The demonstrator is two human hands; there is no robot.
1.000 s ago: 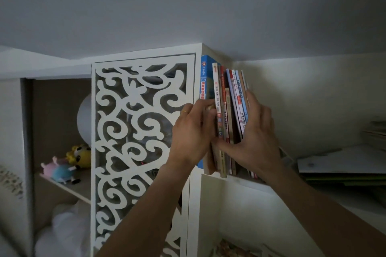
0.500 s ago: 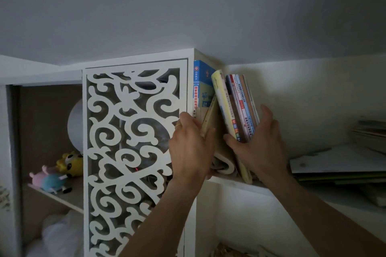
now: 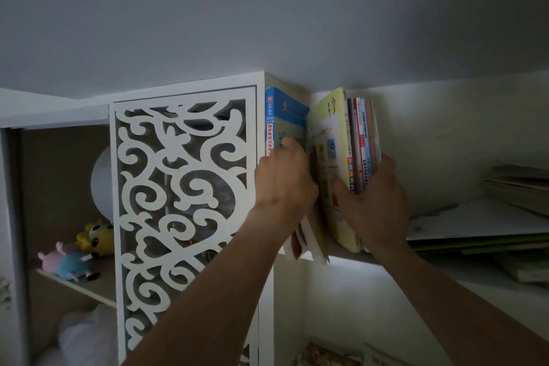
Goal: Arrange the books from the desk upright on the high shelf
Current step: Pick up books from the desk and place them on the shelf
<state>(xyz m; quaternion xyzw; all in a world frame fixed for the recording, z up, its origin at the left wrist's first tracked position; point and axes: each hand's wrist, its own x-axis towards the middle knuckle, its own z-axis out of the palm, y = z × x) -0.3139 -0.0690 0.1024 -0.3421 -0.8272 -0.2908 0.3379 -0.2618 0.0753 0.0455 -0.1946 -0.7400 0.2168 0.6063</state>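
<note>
A row of books stands on the high white shelf (image 3: pixel 350 255) just under the ceiling. A thick blue book (image 3: pixel 285 119) leans against the cabinet side at the left. My left hand (image 3: pixel 283 184) reaches into the gap beside it, its fingers on thin books (image 3: pixel 303 242) whose lower ends stick out over the shelf edge. A yellow-green book (image 3: pixel 329 140) tilts right, its cover facing me. My right hand (image 3: pixel 374 199) grips that book together with the upright red and blue books (image 3: pixel 364 140), thumb on the yellow cover and fingers round the far side.
A white cabinet door (image 3: pixel 184 202) with scroll cut-outs stands left of the books. Plush toys (image 3: pixel 77 252) lie on a lower shelf at the far left. Flat stacks of papers and books (image 3: pixel 487 226) lie on the shelf to the right.
The tight upright row has been parted. My right hand pushed the yellow-green book and those behind it to the right, opening a gap, and my left hand moved up into that gap.
</note>
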